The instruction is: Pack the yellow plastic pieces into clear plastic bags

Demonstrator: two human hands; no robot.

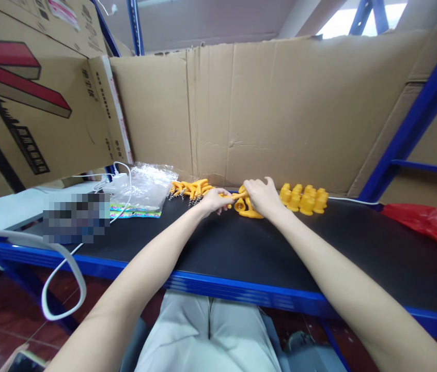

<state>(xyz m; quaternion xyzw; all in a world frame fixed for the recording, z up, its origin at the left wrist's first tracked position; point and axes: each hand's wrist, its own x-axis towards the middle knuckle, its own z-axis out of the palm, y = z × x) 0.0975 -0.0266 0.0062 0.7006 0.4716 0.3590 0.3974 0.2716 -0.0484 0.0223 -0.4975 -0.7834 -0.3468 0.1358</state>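
Note:
Both of my hands meet at the far middle of a black table top (242, 248). My left hand (214, 200) is closed round a thin orange-yellow toy piece (231, 197). My right hand (262, 195) is curled over a yellow bell-shaped toy body (246, 207) that rests on the table and touches that piece. A pile of orange pieces with small metal chains (188, 189) lies just left of my left hand. A cluster of yellow toy bodies (304, 198) stands just right of my right hand.
A cardboard wall (280, 108) closes the back of the table. Clear plastic bags (146, 187) and a white cable with charger (115, 182) lie at the left. A red plastic bag (431, 225) lies at the right. Blue shelf posts (416, 119) frame the table.

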